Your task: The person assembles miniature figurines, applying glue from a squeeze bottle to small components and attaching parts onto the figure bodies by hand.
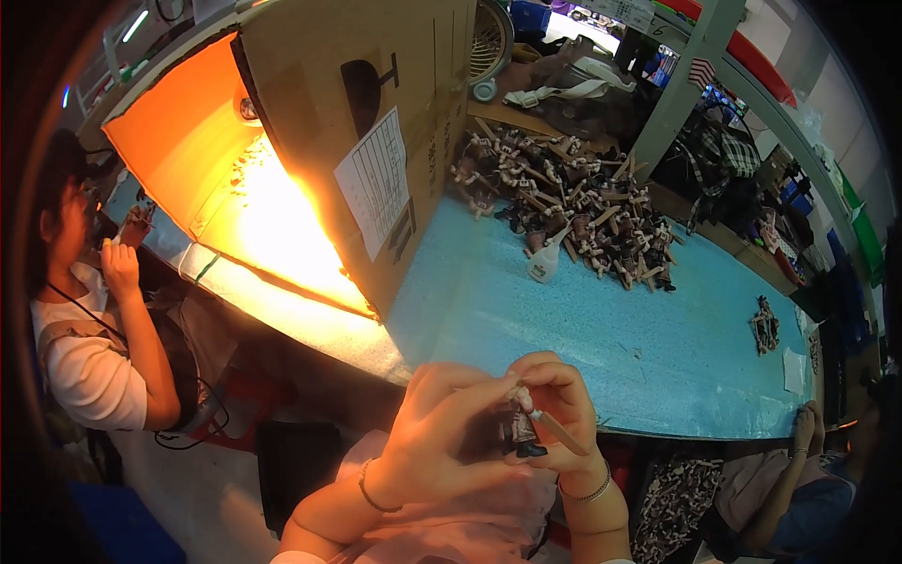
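Note:
Close in front of me, over the table's near edge, both my hands hold one small toy figure (519,428) with dark boots, brown clothing and a flat tan piece sticking out to the lower right. My left hand (442,428) grips it from the left, thumb and fingers meeting near its top. My right hand (564,399) closes round its other side with curled fingers. Part of the figure is hidden behind my fingers. Further off on the blue table lies a big heap of similar figures (573,202). A small white squeeze bottle (547,258) leans at the heap's near side.
A tall cardboard box (376,85) with a paper sheet stands left, around a bright orange-lit space. One more figure (766,326) lies at the table's right. A person (94,348) sits left; another person's arm (785,479) shows at right. A container of figures (676,508) is below the table edge.

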### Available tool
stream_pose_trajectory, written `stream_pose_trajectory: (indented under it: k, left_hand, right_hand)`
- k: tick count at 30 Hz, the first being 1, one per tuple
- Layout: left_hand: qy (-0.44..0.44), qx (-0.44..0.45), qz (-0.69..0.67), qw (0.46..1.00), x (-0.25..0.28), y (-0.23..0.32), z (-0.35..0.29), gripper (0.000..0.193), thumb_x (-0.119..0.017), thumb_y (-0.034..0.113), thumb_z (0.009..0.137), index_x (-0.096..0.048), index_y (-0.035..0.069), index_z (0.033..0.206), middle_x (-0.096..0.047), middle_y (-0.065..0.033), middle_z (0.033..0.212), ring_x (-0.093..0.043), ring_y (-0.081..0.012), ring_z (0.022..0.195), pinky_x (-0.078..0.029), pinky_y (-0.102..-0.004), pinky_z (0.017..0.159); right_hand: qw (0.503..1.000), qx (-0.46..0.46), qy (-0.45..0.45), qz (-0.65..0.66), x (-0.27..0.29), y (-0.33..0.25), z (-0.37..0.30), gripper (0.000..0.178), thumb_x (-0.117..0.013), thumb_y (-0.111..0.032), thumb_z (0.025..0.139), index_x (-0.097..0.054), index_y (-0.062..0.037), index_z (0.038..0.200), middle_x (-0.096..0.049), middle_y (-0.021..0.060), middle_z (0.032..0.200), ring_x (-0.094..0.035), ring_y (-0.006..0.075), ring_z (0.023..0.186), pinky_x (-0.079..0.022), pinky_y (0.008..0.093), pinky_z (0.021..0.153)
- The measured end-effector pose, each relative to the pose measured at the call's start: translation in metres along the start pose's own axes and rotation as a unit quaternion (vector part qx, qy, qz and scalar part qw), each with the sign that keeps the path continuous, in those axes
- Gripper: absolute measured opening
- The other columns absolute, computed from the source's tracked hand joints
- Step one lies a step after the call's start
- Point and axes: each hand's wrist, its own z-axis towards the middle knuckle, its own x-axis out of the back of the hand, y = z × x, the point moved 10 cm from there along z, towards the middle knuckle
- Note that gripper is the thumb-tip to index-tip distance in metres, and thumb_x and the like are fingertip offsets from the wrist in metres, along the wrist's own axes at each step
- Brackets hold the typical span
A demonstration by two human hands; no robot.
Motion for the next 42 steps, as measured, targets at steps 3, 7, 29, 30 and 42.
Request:
stream_pose_trajectory:
  k: [3, 7, 29, 30, 42]
  left_hand:
    - [-0.008, -0.015, 0.015, 1.0, 0.002, -0.001, 0.001, 0.069, -0.081, 0.029, 0.056, -0.051, 0.003, 0.113, -0.056, -0.0074, 0.095, -0.053, -0.0231, 0.084, -0.04, -0.0341, 0.077]
    - [0.01, 0.004, -0.039, 0.999, 0.0, -0.013, -0.006, 0.077, -0.081, 0.03, 0.058, -0.043, 0.002, 0.119, -0.058, -0.0099, 0.102, -0.054, -0.0254, 0.088, -0.04, -0.0356, 0.08]
    - [0.013, 0.051, -0.27, 0.961, -0.005, -0.029, -0.005, 0.072, -0.072, 0.005, 0.069, -0.029, -0.002, 0.126, -0.052, -0.0167, 0.112, -0.053, -0.0233, 0.101, -0.044, -0.0346, 0.086]
    - [0.016, 0.049, -0.281, 0.958, -0.005, -0.028, -0.006, 0.07, -0.071, 0.004, 0.069, -0.03, -0.002, 0.125, -0.052, -0.0161, 0.111, -0.052, -0.0231, 0.101, -0.044, -0.0346, 0.086]
    - [-0.036, -0.067, -0.009, 0.997, -0.012, -0.01, -0.006, 0.064, -0.076, 0.011, 0.065, -0.038, 0.002, 0.116, -0.05, -0.0154, 0.107, -0.053, -0.0282, 0.104, -0.038, -0.04, 0.095]
  right_hand:
    - [0.998, -0.004, -0.002, -0.062, 0.0, -0.002, -0.001, 0.066, -0.079, -0.012, 0.061, -0.044, -0.0008, 0.115, -0.043, 0.0123, 0.108, -0.043, 0.0218, 0.102, -0.034, 0.0334, 0.091]
    - [0.984, -0.035, -0.004, -0.173, -0.002, -0.002, -0.003, 0.067, -0.077, -0.016, 0.065, -0.043, 0.0009, 0.12, -0.042, 0.0123, 0.108, -0.043, 0.0219, 0.102, -0.035, 0.0333, 0.09]
    - [0.983, -0.102, 0.146, 0.054, -0.004, 0.016, -0.019, 0.076, -0.074, -0.041, 0.068, -0.037, 0.0037, 0.119, -0.051, 0.0166, 0.111, -0.05, 0.0204, 0.102, -0.04, 0.0321, 0.088]
    - [0.983, -0.102, 0.146, 0.054, -0.001, 0.015, -0.02, 0.076, -0.074, -0.041, 0.068, -0.037, 0.0037, 0.119, -0.051, 0.0166, 0.111, -0.05, 0.0204, 0.102, -0.04, 0.0321, 0.088]
    - [0.877, 0.128, 0.02, -0.463, -0.029, -0.057, -0.015, 0.043, -0.071, -0.004, 0.057, -0.061, -0.008, 0.098, -0.055, 0.0144, 0.111, -0.058, 0.027, 0.088, -0.044, 0.0334, 0.072]
